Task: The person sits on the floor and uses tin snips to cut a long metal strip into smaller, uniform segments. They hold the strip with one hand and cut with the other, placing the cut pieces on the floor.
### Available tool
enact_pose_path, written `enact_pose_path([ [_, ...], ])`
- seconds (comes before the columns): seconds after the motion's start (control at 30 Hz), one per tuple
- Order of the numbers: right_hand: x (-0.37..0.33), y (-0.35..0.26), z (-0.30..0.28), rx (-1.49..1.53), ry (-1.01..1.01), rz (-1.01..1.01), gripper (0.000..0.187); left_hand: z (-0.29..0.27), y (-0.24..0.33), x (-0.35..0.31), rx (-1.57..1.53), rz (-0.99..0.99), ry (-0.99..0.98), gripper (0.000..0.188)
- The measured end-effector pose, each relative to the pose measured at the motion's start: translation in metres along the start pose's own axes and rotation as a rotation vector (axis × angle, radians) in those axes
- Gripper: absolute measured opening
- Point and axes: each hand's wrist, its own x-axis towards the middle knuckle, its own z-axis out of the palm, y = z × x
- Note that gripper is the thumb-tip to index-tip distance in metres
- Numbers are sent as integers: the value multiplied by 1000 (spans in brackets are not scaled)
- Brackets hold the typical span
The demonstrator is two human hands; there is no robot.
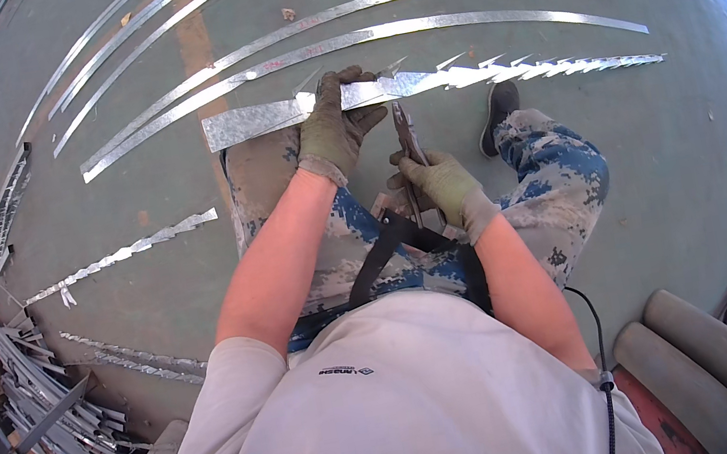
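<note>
The left hand (pixel 337 130), gloved, is clamped on the metal strip (pixel 253 124), fingers on its far edge and others close by the near one; the right hand (pixel 442 184), also gloved, is closed round the handles of the snips (pixel 406 134), whose nose points away from the body and meets the strip's near edge just right of the left fingers. Whether the blades bite the metal or only lie against it cannot be told. The strip is held crosswise in front of the body, its plain end over a knee in camouflage trousers (pixel 264 171), its right part notched into raised, pointed tabs. For clean work I would judge it best to pinch close to the cut but keep those fingers off the blade line, set the snips at the same slant as the neighbouring notches, space each by the last, and stop short of the far edge so the strip stays whole. The raised points look sharp, so keep wrist and trousers clear. Beyond, long flat strips (pixel 406 27) lie on the green floor (pixel 662 155); to the left lies a toothed strip (pixel 130 253).
</note>
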Motion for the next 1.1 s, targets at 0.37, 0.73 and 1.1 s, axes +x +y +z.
enact_pose_path([
  [0.37,7,-1,4,-57,34,-25,36,5,2,-2,22,-7,18,44],
  [0.73,12,-5,6,-190,105,-31,36,5,1,-2,39,-20,40,45],
  [1.1,-7,-8,21,222,25,-18,34,4,2,-1,2,-45,75,44],
])
